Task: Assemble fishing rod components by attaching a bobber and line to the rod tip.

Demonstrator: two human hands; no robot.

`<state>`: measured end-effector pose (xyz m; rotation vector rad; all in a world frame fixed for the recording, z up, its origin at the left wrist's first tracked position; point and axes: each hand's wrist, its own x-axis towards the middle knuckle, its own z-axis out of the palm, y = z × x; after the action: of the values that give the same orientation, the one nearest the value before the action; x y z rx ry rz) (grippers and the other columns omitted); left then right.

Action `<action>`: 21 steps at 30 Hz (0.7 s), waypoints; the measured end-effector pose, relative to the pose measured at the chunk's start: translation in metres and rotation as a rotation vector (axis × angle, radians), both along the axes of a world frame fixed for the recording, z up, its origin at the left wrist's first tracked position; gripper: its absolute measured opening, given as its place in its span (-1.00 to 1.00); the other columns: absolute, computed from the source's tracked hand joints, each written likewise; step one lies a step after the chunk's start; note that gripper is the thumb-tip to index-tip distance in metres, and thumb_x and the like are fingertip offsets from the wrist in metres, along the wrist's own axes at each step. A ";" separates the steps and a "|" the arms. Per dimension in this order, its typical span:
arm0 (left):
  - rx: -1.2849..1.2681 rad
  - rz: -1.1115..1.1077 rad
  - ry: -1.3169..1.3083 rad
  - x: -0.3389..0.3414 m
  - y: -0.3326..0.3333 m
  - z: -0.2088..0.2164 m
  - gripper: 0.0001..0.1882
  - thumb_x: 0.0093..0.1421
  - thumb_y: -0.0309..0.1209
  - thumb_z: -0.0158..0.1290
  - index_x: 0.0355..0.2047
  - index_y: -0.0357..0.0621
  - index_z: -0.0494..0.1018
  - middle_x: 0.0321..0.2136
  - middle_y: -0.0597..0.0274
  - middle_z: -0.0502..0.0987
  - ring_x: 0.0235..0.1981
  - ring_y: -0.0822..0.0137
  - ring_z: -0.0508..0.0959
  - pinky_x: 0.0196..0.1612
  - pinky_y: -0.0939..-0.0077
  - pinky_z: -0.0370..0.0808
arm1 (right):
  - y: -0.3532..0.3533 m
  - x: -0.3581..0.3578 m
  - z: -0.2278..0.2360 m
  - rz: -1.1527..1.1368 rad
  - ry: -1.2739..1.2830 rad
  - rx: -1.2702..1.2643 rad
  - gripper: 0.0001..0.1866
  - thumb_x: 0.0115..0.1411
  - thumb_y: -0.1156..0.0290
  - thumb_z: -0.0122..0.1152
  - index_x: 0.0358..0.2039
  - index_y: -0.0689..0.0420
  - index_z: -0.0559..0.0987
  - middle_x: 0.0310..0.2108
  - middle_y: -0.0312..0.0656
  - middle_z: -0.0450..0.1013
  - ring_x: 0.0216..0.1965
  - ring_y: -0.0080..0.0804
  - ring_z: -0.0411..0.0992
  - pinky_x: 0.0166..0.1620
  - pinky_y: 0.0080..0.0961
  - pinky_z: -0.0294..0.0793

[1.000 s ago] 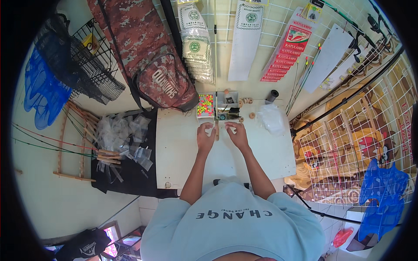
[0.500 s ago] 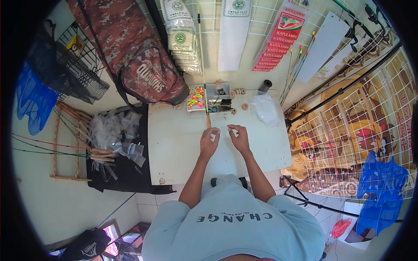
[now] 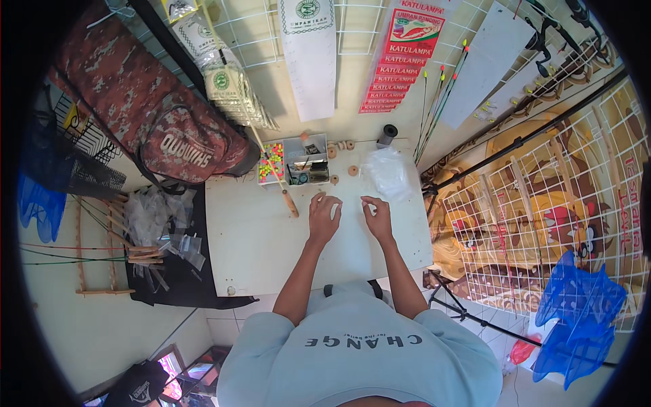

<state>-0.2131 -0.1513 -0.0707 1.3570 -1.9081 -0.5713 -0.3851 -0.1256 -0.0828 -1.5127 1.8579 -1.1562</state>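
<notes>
Above the white tabletop (image 3: 254, 251), my left hand (image 3: 325, 216) has its thumb and forefinger curled together in a pinch. A short gap away, my right hand (image 3: 377, 216) is curled the same way, fingertips facing the left. Whatever lies between either pair of fingertips is too fine to make out. Just left of my left hand is the wooden handle (image 3: 290, 203) of a thin rod. Beyond the hands stand a box of bright small beads or floats (image 3: 271, 171) and a grey compartment tray (image 3: 317, 178) with small items.
Several small wooden rings (image 3: 353, 170), a dark spool (image 3: 387, 135) and a clear plastic bag (image 3: 388, 173) sit at the table's back. A camouflage bag (image 3: 183, 146) stands back left, near clear packets (image 3: 152, 217). A white wire grid (image 3: 502, 251) rises at the right.
The whole view has shifted, so the table and its contents appear further left. My hands have drawn slightly apart, both still pinched.
</notes>
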 end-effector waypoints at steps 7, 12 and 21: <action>-0.133 0.023 -0.162 -0.027 -0.047 0.005 -0.82 0.10 -0.43 0.09 -0.25 -0.01 0.47 -0.06 0.25 0.43 0.20 0.06 0.20 0.18 0.09 0.17 | -0.056 -0.024 -0.004 0.160 -0.002 -0.053 -0.79 0.10 0.48 0.18 -0.21 0.11 0.59 -0.27 -0.15 0.54 -0.18 -0.27 0.44 -0.19 -0.41 0.40; -0.114 0.114 -0.317 -0.031 -0.078 0.000 -0.70 0.12 -0.36 0.05 -0.11 -0.07 0.44 0.09 0.14 0.32 0.28 0.01 0.06 0.27 -0.01 0.02 | -0.087 -0.017 -0.011 0.231 0.087 0.026 -0.72 0.07 0.49 0.19 -0.15 0.15 0.54 -0.20 -0.17 0.50 -0.06 -0.21 0.37 0.05 -0.35 0.24; -0.090 0.063 -0.575 -0.031 -0.123 -0.007 -0.56 0.15 -0.23 0.04 0.02 -0.10 0.37 0.16 0.14 0.27 0.33 0.04 -0.03 0.32 0.01 -0.09 | -0.166 -0.016 -0.037 0.423 0.702 -0.025 -0.32 0.07 0.30 0.16 0.21 0.12 0.21 0.21 -0.13 0.18 0.20 -0.21 0.13 0.25 -0.19 0.08</action>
<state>-0.2441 -0.2744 -0.0781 1.6352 -2.2897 -0.0541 -0.4015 -0.2913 -0.1194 -2.3899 1.7621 -0.4749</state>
